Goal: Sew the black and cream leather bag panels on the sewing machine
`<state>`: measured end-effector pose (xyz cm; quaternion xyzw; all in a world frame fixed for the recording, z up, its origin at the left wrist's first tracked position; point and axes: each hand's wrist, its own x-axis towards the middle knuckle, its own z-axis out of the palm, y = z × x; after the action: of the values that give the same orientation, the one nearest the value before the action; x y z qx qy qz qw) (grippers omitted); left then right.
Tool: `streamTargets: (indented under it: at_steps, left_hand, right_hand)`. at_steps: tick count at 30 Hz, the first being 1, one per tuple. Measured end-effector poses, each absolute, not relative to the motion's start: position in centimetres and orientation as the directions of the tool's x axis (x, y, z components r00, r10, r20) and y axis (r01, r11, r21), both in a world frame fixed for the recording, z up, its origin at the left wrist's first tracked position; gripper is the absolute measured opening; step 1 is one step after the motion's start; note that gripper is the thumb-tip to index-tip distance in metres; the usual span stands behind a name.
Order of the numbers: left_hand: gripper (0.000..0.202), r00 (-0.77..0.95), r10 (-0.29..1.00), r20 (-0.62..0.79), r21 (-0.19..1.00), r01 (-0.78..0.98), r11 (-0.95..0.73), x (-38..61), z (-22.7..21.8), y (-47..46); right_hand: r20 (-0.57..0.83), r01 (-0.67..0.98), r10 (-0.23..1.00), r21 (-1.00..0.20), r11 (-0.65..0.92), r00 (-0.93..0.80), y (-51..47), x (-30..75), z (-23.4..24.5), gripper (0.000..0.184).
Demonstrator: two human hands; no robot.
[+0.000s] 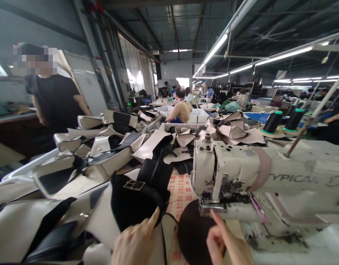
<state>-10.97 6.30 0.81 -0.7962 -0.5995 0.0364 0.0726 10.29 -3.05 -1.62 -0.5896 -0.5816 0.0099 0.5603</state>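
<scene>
- Fingers (154, 221) of the left hand (136, 243) curl against the black strap piece (138, 202), index tip pressed to its lower edge; it reads as a pinch, though the thumb is hidden, so a full grip cannot be confirmed.
- Sewing machine (268, 180), cream, marked "TYPICAL", fills the right side; its head sits over the work so the needle area is directly ahead of both hands.
- Heap of cream-and-black cut pieces (97, 154) covers the table (180, 191) to the left and beyond, stacked within arm's reach, likely as stock waiting for the machine.
- Black strap piece with a metal buckle (134, 185) lies just left of the machine head, resting on a cream panel; the left fingers touch its near edge.
- Dark round piece (191, 232) lies flat below the presser foot (210, 206), between the two hands.
- Right hand (227, 246) points its index finger up toward the presser foot, other fingers folded, holding nothing visible; tip is just beside the foot, not clearly touching.
- Two black thread cones (272, 122) stand behind the machine, upright for feeding thread.
- Person in a black shirt (56, 99) stands far left.
</scene>
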Motion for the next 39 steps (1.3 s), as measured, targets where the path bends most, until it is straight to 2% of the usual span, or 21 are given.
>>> streamTargets:
  at_steps: [3, 5, 7, 8, 10, 12, 14, 17, 19, 21, 23, 26, 29, 32, 34, 36, 39]
  left_hand:
    - [0.055, 0.269, 0.962, 0.045, -0.13, 0.956, -0.261, -10.6, -0.1, 4.9]
    - [0.053, 0.27, 0.961, 0.063, -0.122, 0.958, -0.261, -10.5, -0.7, 4.7]
    - [0.052, 0.288, 0.953, 0.092, -0.124, 0.953, -0.276, -10.3, -1.1, 4.9]
    - [0.051, 0.3, 0.948, 0.108, -0.125, 0.95, -0.287, -10.1, -1.2, 5.1]
    - [0.05, 0.33, 0.934, 0.137, -0.124, 0.941, -0.315, -9.8, -1.2, 5.7]
    - [0.049, 0.341, 0.925, 0.168, -0.126, 0.938, -0.323, -9.8, -0.8, 6.6]
    - [0.047, 0.305, 0.921, 0.243, -0.128, 0.951, -0.281, -10.6, -0.2, 7.3]
    - [0.043, 0.273, 0.858, 0.435, -0.178, 0.96, -0.215, -13.0, 0.9, 7.3]
    - [0.041, 0.374, 0.747, 0.55, -0.248, 0.927, -0.281, -14.2, 1.7, 6.5]
    - [0.042, 0.489, 0.617, 0.616, -0.309, 0.871, -0.382, -14.4, 2.8, 5.5]
    - [0.043, 0.54, 0.54, 0.646, -0.33, 0.835, -0.44, -13.4, 4.0, 4.9]
    - [0.045, 0.581, 0.527, 0.62, -0.329, 0.802, -0.498, -10.5, 6.0, 5.2]
    - [0.047, 0.624, 0.581, 0.523, -0.325, 0.776, -0.541, -7.5, 7.3, 6.9]
    - [0.046, 0.654, 0.636, 0.41, -0.287, 0.754, -0.591, -5.5, 7.8, 8.9]
    - [0.045, 0.678, 0.655, 0.333, -0.233, 0.733, -0.639, -5.2, 7.4, 9.7]
    - [0.043, 0.712, 0.645, 0.277, -0.172, 0.697, -0.696, -5.8, 6.4, 9.6]
    - [0.04, 0.748, 0.586, 0.312, -0.114, 0.642, -0.758, -8.2, 3.4, 7.7]
  right_hand:
    - [0.594, 0.531, 0.702, -0.77, 0.354, 0.393, 0.3, 6.7, 0.3, 0.042]
    - [0.548, 0.457, 0.677, -0.824, 0.335, 0.492, 1.6, 6.0, 1.0, 0.033]
    - [0.577, 0.497, 0.661, -0.8, 0.337, 0.48, 2.3, 6.6, 0.9, 0.021]
    - [0.636, 0.582, 0.659, -0.733, 0.353, 0.401, 2.4, 7.3, 0.7, 0.017]
    - [0.733, 0.78, 0.665, -0.498, 0.378, 0.146, 2.2, 9.3, 0.1, 0.015]
    - [0.754, 0.883, 0.656, -0.286, 0.373, -0.033, 1.2, 11.4, -0.2, 0.02]
    - [0.8, 0.901, 0.596, -0.204, 0.384, -0.073, -0.1, 12.4, -0.3, 0.033]
    - [0.848, 0.854, 0.513, -0.163, 0.494, -0.135, -1.2, 11.1, -0.5, 0.044]
    - [0.786, 0.835, 0.599, -0.222, 0.503, -0.152, -0.7, 8.9, -0.7, 0.046]
    - [0.678, 0.822, 0.726, -0.346, 0.453, -0.115, 0.6, 7.0, -0.7, 0.048]
    - [0.607, 0.778, 0.792, -0.467, 0.42, -0.064, 2.1, 6.1, -0.5, 0.044]
    - [0.668, 0.696, 0.74, -0.564, 0.444, 0.07, 3.5, 7.0, -0.1, 0.022]
    - [0.767, 0.705, 0.577, -0.573, 0.417, 0.283, 3.7, 8.5, 0.0, 0.019]
    - [0.785, 0.739, 0.451, -0.588, 0.329, 0.425, 3.8, 8.8, 0.1, 0.017]
    - [0.769, 0.741, 0.448, -0.607, 0.288, 0.456, 4.0, 8.5, 0.1, 0.018]
    - [0.731, 0.731, 0.501, -0.635, 0.25, 0.463, 4.2, 8.0, 0.0, 0.024]
    - [0.708, 0.732, 0.577, -0.63, 0.258, 0.407, 3.3, 7.8, -0.4, 0.029]
